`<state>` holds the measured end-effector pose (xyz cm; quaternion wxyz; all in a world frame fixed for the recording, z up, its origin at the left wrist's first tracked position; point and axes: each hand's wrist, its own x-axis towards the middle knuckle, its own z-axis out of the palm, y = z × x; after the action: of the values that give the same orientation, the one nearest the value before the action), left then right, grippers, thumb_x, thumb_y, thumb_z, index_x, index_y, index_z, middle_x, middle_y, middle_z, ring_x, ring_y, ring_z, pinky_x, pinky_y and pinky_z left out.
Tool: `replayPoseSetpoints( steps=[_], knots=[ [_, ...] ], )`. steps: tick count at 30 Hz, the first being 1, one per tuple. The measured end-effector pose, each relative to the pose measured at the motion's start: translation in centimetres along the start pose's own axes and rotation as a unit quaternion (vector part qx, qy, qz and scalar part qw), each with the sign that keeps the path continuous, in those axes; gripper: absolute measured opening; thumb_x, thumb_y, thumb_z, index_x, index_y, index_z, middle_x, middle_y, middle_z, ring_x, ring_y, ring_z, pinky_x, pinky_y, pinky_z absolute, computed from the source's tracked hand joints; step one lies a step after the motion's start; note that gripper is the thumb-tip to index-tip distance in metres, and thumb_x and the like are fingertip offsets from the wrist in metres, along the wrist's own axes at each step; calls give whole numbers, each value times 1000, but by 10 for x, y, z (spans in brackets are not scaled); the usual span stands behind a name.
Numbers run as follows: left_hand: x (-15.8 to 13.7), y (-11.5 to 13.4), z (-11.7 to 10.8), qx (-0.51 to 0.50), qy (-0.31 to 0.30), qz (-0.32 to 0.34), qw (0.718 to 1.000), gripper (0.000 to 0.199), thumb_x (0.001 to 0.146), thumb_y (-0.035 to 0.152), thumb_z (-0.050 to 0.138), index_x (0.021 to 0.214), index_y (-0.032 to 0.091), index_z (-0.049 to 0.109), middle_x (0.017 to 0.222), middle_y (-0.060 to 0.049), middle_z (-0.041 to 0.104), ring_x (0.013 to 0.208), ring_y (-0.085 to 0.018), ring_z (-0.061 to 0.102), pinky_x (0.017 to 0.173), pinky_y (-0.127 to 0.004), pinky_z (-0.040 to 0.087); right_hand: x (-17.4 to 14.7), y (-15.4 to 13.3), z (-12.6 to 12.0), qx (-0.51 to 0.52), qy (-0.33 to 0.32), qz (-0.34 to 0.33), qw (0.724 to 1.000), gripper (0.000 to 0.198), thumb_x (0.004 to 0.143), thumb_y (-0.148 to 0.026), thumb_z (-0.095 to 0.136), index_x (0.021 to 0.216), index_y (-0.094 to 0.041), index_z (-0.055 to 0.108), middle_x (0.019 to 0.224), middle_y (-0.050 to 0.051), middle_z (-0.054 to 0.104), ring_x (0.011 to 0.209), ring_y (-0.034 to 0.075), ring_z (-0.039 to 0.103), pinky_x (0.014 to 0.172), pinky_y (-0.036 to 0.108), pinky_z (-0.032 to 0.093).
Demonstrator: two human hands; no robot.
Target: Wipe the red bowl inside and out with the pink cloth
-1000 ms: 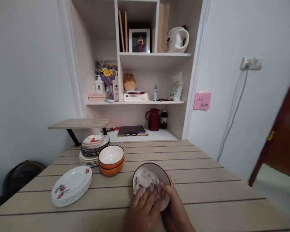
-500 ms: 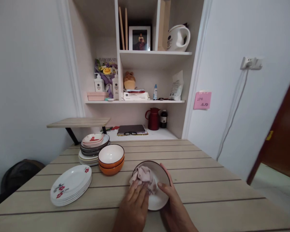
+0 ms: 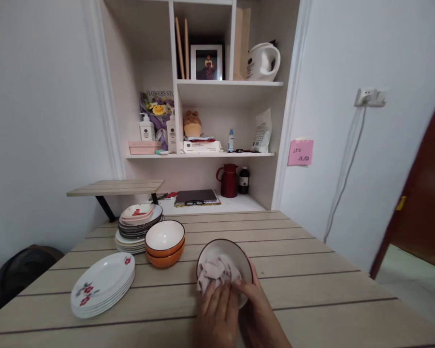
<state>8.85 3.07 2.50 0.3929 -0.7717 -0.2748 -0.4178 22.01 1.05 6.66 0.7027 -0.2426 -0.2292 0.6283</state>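
A bowl (image 3: 233,249) with a pale inside and a dark rim is tilted toward me above the front of the table. My right hand (image 3: 258,300) grips its right side, thumb over the rim and the other fingers mostly hidden behind. Inside the bowl lies a crumpled pale pink cloth (image 3: 216,268), partly hanging over the left rim. The fingers of my left hand (image 3: 219,309) press the cloth against the bowl's inner wall; my fingertips are partly sunk in its folds.
Two stacked orange bowls (image 3: 166,261) stand left of my hands. Further left are a stack of flowered white plates (image 3: 105,275) and a mixed pile of dishes (image 3: 137,227). Behind the wooden table (image 3: 304,280) rises a shelf unit (image 3: 232,86), with a red jug (image 3: 228,182) on its bottom level.
My left hand has moved right across the bowl, and the cloth is spread wider inside it. The bowl has turned a little in my right hand. The camera view has shifted slightly.
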Motion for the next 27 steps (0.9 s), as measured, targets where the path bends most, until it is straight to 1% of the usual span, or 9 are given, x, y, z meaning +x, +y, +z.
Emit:
replayPoseSetpoints(
  steps=[3, 6, 9, 12, 14, 17, 22, 24, 27],
  knots=[
    [-1, 14, 11, -27, -26, -16, 999, 37, 107, 20, 40, 124, 20, 73, 120, -3, 79, 106, -21, 74, 97, -35, 62, 2, 0, -1, 30, 26, 41, 998, 48, 62, -29, 90, 108, -26, 76, 95, 5, 82, 103, 33, 74, 100, 48, 55],
    [-4, 29, 24, -38, 15, -53, 998, 35, 106, 21, 42, 117, 24, 75, 115, -1, 80, 104, -21, 75, 103, -37, 59, 4, 0, -1, 44, 31, 39, 998, 31, 61, -31, 90, 88, -25, 76, 86, 4, 80, 98, 32, 74, 97, 46, 56],
    [-8, 37, 31, -28, 72, -108, 991, 35, 106, 20, 41, 109, 23, 75, 106, -3, 81, 101, -23, 75, 108, -42, 55, 4, 1, -2, 44, 32, 30, 998, 38, 65, -28, 88, 101, -27, 75, 80, 1, 78, 90, 29, 74, 92, 45, 58],
    [-11, 30, 18, -28, -5, -100, 995, 27, 103, 23, 50, 118, 26, 72, 119, -4, 79, 110, -27, 73, 105, -50, 57, 5, 3, -3, 45, 49, 26, 997, 49, 65, -26, 88, 112, -28, 73, 87, -1, 81, 85, 24, 73, 86, 38, 58],
    [-10, 20, 5, -14, -75, -95, 992, 26, 99, 24, 59, 122, 28, 70, 135, -8, 72, 122, -33, 68, 101, -58, 58, 7, 4, -5, 43, 74, 26, 996, 43, 64, -26, 89, 104, -26, 73, 89, 0, 82, 83, 22, 72, 81, 33, 58],
    [-3, 12, -8, 18, -101, -122, 987, 33, 93, 19, 63, 125, 25, 66, 148, -15, 61, 135, -40, 58, 99, -66, 57, 10, 4, -7, 37, 93, 25, 995, 34, 65, -27, 88, 96, -23, 74, 89, 1, 82, 84, 22, 70, 77, 32, 57],
    [15, 14, -1, 28, -63, -140, 988, 57, 90, 8, 53, 146, 14, 53, 152, -16, 58, 140, -37, 55, 100, -56, 60, 9, 6, -8, 24, 67, 17, 997, 44, 65, -32, 90, 106, -25, 75, 96, 2, 83, 98, 27, 73, 89, 39, 57],
    [19, 12, 1, 24, -83, -111, 990, 63, 88, 4, 48, 150, 11, 50, 150, -14, 60, 137, -31, 59, 101, -48, 61, 9, 7, -9, 17, 69, 18, 997, 55, 64, -33, 92, 115, -28, 73, 103, 1, 83, 106, 28, 73, 97, 41, 55],
    [20, 10, 3, 17, -125, -85, 988, 66, 86, 1, 45, 151, 11, 51, 149, -13, 62, 131, -28, 65, 99, -42, 62, 9, 10, -10, -3, 37, 12, 999, 70, 69, -33, 92, 134, -30, 66, 128, 4, 78, 123, 29, 68, 109, 42, 49]
  ],
)
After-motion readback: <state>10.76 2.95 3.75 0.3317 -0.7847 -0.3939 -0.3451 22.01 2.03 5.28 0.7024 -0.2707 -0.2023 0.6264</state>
